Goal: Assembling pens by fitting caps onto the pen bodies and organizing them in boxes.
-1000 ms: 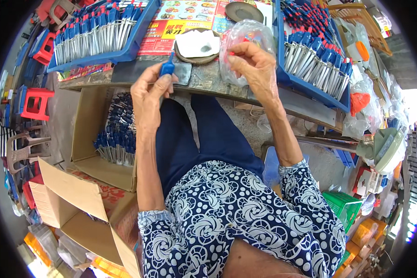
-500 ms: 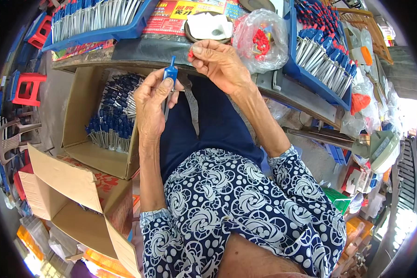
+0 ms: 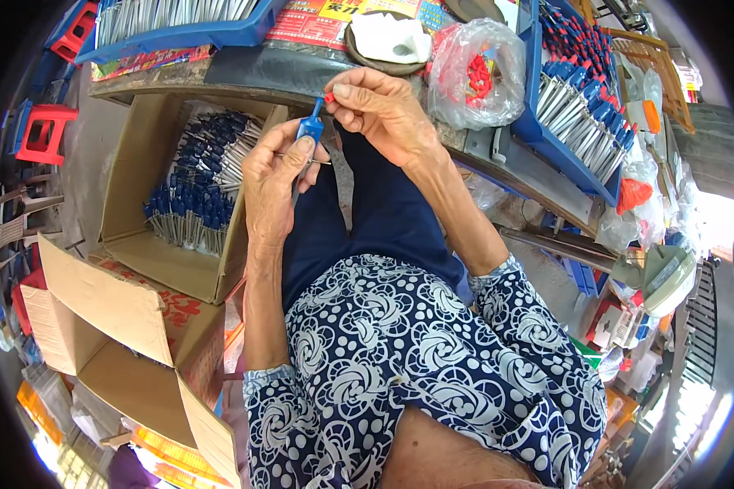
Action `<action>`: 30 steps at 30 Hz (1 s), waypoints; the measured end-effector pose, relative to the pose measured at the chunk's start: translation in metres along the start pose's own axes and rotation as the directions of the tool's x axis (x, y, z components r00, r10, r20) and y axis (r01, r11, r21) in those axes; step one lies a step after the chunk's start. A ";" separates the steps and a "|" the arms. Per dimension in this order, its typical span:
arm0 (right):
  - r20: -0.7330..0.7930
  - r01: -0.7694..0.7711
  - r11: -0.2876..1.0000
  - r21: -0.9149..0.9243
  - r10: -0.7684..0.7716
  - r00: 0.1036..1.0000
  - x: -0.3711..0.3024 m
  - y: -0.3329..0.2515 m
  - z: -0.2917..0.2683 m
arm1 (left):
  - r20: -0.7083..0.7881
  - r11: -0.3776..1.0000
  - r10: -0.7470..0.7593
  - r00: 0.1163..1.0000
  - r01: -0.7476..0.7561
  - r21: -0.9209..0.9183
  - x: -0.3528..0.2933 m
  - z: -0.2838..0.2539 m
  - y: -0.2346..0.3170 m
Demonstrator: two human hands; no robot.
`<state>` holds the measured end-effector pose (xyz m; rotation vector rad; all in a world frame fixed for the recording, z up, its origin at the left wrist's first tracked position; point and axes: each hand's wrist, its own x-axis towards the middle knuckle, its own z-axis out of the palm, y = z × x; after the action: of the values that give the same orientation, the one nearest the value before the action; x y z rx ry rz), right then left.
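Observation:
My left hand (image 3: 271,175) is closed around a slim tool (image 3: 311,128) with a blue head, a narrow blue stem pointing up and a silvery metal shank. A thin metal pin sticks out sideways by its fingers. Between thumb and fingertips, my right hand (image 3: 387,114) pinches a small red cap-like piece (image 3: 329,97). That piece is right beside the tip of the blue stem; whether they touch I cannot tell. Beyond my right hand, a clear plastic bag (image 3: 502,80) on the table holds several similar red pieces (image 3: 478,81).
Blue trays (image 3: 179,39) of similar tools stand on the table at far left and right (image 3: 532,126). A cardboard box (image 3: 130,159) left of my legs holds many more. Nearer is another open carton (image 3: 106,297). Red stools (image 3: 47,134) stand left. White paper (image 3: 390,39) lies on a round dish.
My right hand has brought the red piece closer to the blue stem's tip. My left hand keeps its hold on the tool. The whole view has shifted slightly.

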<state>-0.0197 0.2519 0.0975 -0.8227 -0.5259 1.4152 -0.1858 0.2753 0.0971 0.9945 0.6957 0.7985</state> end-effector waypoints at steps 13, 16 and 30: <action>0.025 0.136 0.969 -0.206 -0.134 0.991 -0.004 0.000 0.004 | -0.024 0.995 0.025 0.999 -0.022 0.095 -0.002 -0.002 -0.002; 0.002 0.159 0.958 -0.238 -0.163 0.987 -0.003 0.002 0.004 | -0.025 0.994 0.028 0.999 -0.025 0.110 -0.003 -0.001 -0.002; 0.044 0.144 0.945 -0.292 -0.137 0.990 -0.006 0.000 0.003 | -0.026 0.970 0.037 0.999 -0.029 0.242 -0.007 0.001 0.004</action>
<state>-0.0228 0.2469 0.1003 -0.9868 -0.8122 1.2314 -0.1897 0.2702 0.1018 1.2187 0.8183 0.7710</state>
